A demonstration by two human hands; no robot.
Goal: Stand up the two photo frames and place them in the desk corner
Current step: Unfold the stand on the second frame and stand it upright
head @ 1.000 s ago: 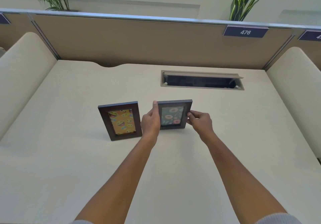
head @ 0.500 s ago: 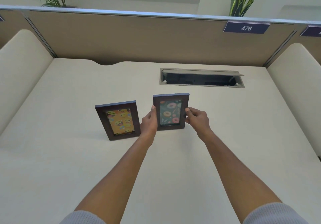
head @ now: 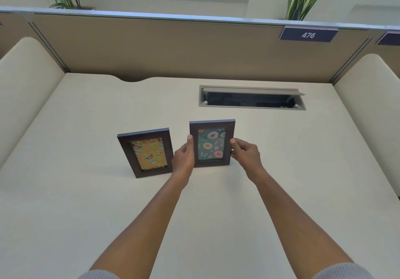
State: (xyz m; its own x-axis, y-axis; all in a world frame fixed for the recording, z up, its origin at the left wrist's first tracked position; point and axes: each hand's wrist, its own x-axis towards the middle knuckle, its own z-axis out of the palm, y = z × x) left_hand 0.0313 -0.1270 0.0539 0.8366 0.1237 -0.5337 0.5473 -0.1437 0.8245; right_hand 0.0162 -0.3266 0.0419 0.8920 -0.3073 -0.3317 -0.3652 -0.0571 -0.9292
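Note:
Two dark brown photo frames stand upright near the middle of the cream desk (head: 86,203). The left frame (head: 147,152) shows an orange emoji picture and stands on its own, leaning back a little. The right frame (head: 211,143) shows donuts on a teal ground. My left hand (head: 184,158) grips its left edge with the thumb on the front. My right hand (head: 245,154) pinches its right edge. The frame's bottom edge rests on or just above the desk; I cannot tell which.
An open grey cable slot (head: 252,98) lies in the desk behind the frames. A tan partition (head: 162,49) with a "476" label (head: 308,35) closes the back. Padded cream side panels (head: 23,79) stand left and right. Plants rise behind the partition.
The donut frame has been turned from a low, wide position to upright portrait between both hands. The emoji frame has stayed where it was.

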